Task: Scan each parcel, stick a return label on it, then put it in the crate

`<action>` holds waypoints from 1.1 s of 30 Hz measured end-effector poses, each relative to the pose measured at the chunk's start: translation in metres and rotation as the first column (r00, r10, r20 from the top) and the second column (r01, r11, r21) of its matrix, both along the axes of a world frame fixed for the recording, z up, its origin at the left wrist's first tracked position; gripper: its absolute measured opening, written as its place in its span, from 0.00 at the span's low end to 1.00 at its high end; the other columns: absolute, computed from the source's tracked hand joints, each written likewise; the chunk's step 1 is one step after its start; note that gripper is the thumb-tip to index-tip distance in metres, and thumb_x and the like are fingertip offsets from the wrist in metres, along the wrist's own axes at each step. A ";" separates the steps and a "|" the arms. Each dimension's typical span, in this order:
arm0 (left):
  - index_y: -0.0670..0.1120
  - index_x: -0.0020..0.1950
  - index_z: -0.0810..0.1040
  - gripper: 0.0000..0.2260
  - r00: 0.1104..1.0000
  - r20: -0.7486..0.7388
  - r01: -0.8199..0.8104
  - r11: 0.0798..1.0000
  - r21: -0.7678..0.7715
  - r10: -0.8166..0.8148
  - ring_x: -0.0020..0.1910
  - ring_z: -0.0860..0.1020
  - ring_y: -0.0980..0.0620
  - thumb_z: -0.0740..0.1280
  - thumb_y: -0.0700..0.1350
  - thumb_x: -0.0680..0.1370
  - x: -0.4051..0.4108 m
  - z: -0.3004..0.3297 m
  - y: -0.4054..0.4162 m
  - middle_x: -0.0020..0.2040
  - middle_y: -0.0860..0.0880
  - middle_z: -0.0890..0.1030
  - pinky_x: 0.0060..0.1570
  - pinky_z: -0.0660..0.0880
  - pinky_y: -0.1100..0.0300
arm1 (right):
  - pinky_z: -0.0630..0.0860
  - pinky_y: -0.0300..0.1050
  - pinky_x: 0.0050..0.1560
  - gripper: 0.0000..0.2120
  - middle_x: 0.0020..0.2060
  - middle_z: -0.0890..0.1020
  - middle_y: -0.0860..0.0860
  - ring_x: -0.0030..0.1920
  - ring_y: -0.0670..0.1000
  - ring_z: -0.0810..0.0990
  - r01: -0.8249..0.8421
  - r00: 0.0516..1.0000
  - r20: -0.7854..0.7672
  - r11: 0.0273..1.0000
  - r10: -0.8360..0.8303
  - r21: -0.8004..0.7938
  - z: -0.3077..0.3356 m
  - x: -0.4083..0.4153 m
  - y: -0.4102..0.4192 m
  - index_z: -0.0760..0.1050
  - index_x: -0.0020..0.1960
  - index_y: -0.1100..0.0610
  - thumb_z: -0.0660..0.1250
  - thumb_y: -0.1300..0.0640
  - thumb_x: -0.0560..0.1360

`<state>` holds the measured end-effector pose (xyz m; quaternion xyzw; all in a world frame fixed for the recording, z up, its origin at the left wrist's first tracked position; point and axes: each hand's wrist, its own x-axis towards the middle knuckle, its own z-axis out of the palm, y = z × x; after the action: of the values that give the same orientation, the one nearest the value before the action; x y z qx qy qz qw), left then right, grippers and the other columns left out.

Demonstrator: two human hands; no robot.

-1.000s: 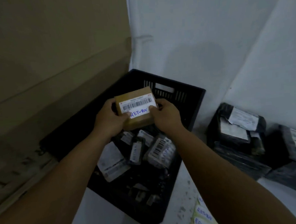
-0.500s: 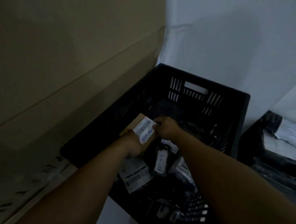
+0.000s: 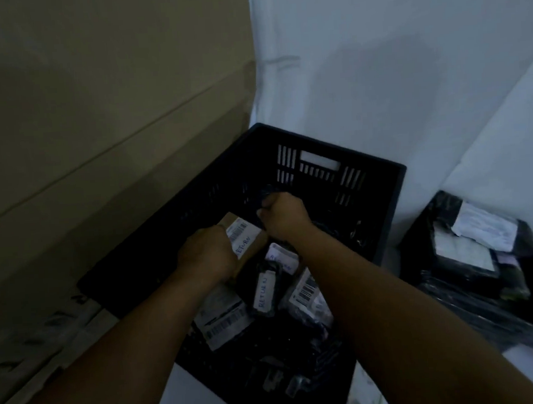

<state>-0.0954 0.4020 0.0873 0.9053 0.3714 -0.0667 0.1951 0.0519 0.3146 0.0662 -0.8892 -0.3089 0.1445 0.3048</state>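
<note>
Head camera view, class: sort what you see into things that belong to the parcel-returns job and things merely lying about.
Part of the job:
- brown parcel with RETURN label, held by left hand
- black crate
- labelled parcels in crate
- parcel pile at right
- right hand

Just there:
- cardboard sheet
- white backdrop

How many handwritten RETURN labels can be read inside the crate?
2: one on the brown cardboard parcel by the left hand, one on a black bag mid-crate. Others may be hidden.

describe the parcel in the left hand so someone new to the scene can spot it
Start at the black slotted crate against the white wall. Inside it, near the left wall, the left hand grips a small brown cardboard box. Unlike the dark bagged parcels beside it, it is tan and rigid.
</note>
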 end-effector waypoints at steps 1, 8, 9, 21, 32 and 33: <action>0.47 0.55 0.78 0.11 0.997 0.083 0.001 1.000 0.026 -0.003 0.47 0.79 0.46 0.67 0.50 0.75 0.001 0.008 -0.007 0.55 0.45 0.81 0.44 0.75 0.58 | 0.71 0.37 0.43 0.13 0.51 0.83 0.57 0.52 0.54 0.80 0.031 1.000 0.004 0.998 -0.031 0.057 0.012 -0.003 -0.009 0.81 0.55 0.64 0.65 0.55 0.80; 0.51 0.49 0.81 0.04 0.823 0.550 0.110 0.990 0.091 -0.142 0.44 0.80 0.50 0.68 0.50 0.78 0.032 0.045 -0.087 0.44 0.52 0.83 0.44 0.78 0.56 | 0.68 0.23 0.33 0.06 0.37 0.81 0.42 0.33 0.36 0.76 0.273 0.925 0.108 0.834 -0.365 0.479 0.059 -0.029 -0.128 0.82 0.49 0.51 0.66 0.52 0.78; 0.52 0.48 0.80 0.03 0.790 0.594 0.141 0.987 0.072 -0.156 0.42 0.80 0.51 0.69 0.49 0.77 0.037 0.049 -0.101 0.43 0.53 0.82 0.42 0.77 0.57 | 0.69 0.24 0.33 0.06 0.34 0.81 0.41 0.33 0.35 0.77 0.313 0.905 0.099 0.805 -0.414 0.505 0.059 -0.032 -0.152 0.82 0.48 0.50 0.66 0.51 0.78; 0.50 0.45 0.82 0.02 0.756 0.612 0.385 0.914 -0.127 -0.233 0.42 0.80 0.52 0.71 0.47 0.76 0.127 0.008 -0.251 0.42 0.52 0.83 0.44 0.78 0.60 | 0.69 0.37 0.37 0.09 0.44 0.84 0.51 0.40 0.47 0.78 0.753 0.627 -0.025 0.598 -0.778 0.273 -0.024 -0.011 -0.375 0.82 0.55 0.53 0.65 0.53 0.79; 0.46 0.44 0.81 0.17 0.862 0.495 0.173 0.854 -0.490 0.110 0.43 0.81 0.46 0.70 0.61 0.74 0.261 -0.052 -0.312 0.40 0.49 0.82 0.38 0.75 0.60 | 0.76 0.51 0.57 0.18 0.62 0.73 0.57 0.58 0.58 0.75 0.745 0.643 0.044 0.637 -0.765 0.197 -0.061 0.021 -0.403 0.73 0.67 0.57 0.67 0.55 0.78; 0.45 0.48 0.82 0.22 0.867 0.474 0.133 0.843 -0.520 0.155 0.44 0.82 0.46 0.69 0.64 0.72 0.273 -0.055 -0.314 0.43 0.47 0.83 0.42 0.78 0.58 | 0.76 0.51 0.57 0.19 0.62 0.73 0.56 0.59 0.57 0.74 0.744 0.644 0.035 0.637 -0.764 0.204 -0.064 0.024 -0.403 0.72 0.68 0.56 0.67 0.55 0.78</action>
<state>0.1781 0.0879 0.0327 0.7976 0.2798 0.0692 0.5299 0.0755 -0.0887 0.0022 -0.9141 0.0622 -0.0756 0.3935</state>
